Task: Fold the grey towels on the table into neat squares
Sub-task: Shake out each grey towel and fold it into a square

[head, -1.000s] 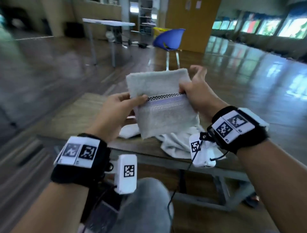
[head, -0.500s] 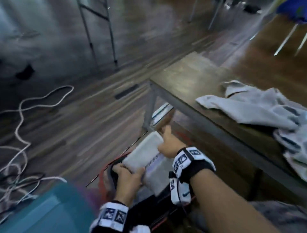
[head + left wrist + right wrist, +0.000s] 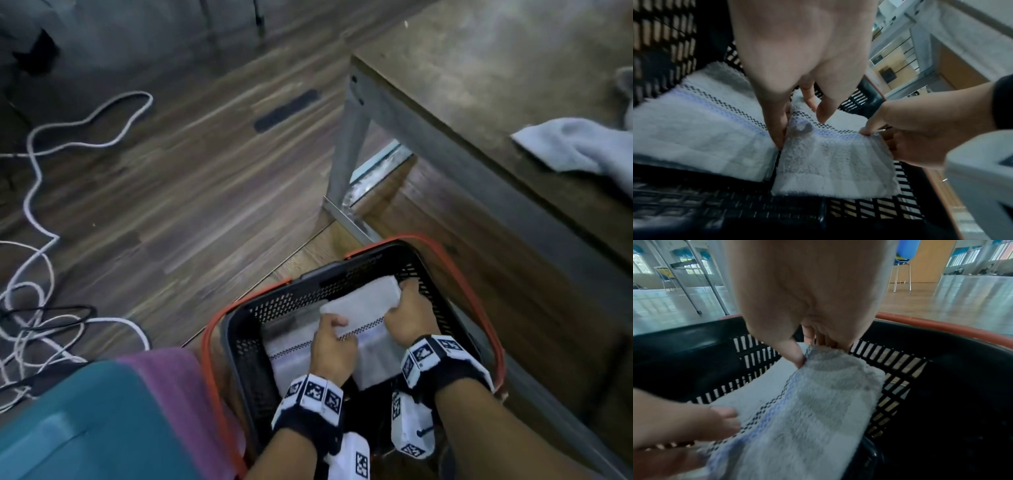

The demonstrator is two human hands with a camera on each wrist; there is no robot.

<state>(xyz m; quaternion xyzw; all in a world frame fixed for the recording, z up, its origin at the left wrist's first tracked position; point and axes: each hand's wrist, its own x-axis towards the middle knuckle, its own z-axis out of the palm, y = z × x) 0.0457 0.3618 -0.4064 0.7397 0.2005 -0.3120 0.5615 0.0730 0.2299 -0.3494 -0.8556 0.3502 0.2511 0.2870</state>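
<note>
Setting a folded grey terry towel [image 3: 363,301] into the black perforated plastic basket [image 3: 346,274] on the floor, beside the worktop [image 3: 479,85] corner.

Left grip [image 3: 334,346] and right grip [image 3: 409,315] both pinching its opposite edges, next to another folded towel [image 3: 701,133] already laid inside. Next, probably: release, then reach for the crumpled grey towel [image 3: 565,145] waiting at the worktop's near edge.
</note>
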